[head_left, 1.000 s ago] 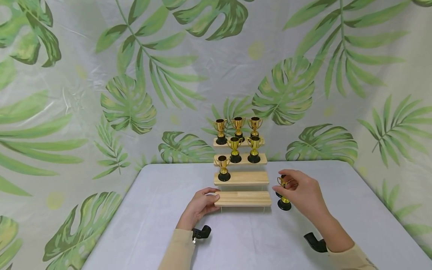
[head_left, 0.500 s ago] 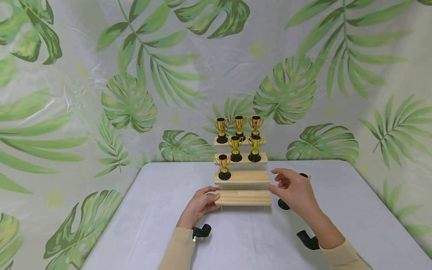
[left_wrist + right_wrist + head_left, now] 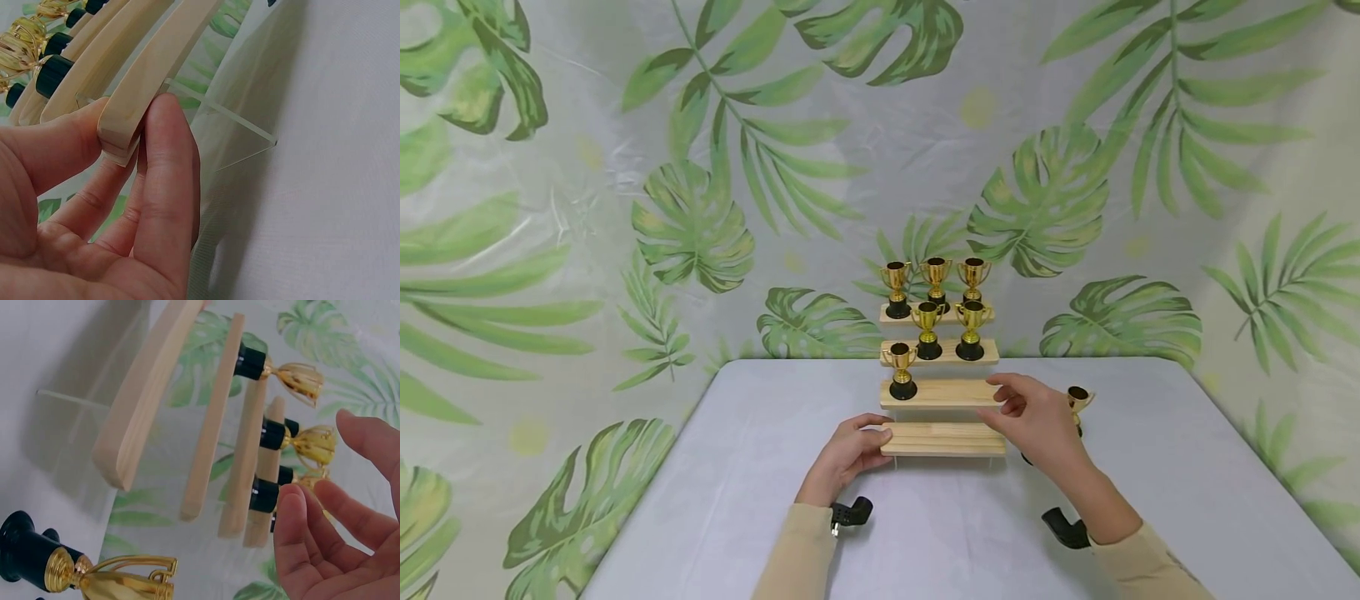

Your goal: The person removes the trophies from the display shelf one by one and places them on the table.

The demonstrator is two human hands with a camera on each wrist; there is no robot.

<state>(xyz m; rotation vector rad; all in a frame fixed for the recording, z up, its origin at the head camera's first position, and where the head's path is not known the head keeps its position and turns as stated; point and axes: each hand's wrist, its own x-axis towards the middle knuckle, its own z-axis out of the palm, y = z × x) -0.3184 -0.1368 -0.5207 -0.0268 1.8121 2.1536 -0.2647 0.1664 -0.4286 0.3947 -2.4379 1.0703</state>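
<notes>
My left hand (image 3: pixel 848 454) pinches the left end of the lowest board (image 3: pixel 147 75) of a tiered wooden stand, thumb on one face and fingers on the other. My right hand (image 3: pixel 1037 425) hovers by the right end of the third board (image 3: pixel 951 392) from the top, thumb and fingers spread apart with nothing between them. One gold trophy cup (image 3: pixel 901 375) with a black base stands at that board's left end. Right of the stand, trophies (image 3: pixel 1078 400) are on the table, partly hidden behind my right hand; their gold cup (image 3: pixel 128 584) shows large in the right wrist view.
Three trophies (image 3: pixel 896 287) line the top board. Two more trophies (image 3: pixel 971 333) occupy the middle and right of the second board. Clear legs (image 3: pixel 225 112) hold up the lowest board. A white cloth covers the table (image 3: pixel 760 417); a leaf-print curtain (image 3: pixel 812 167) hangs behind.
My right hand has moved left, from in front of the trophies on the table to the stand's right side. My left hand keeps its grip on the lowest board.
</notes>
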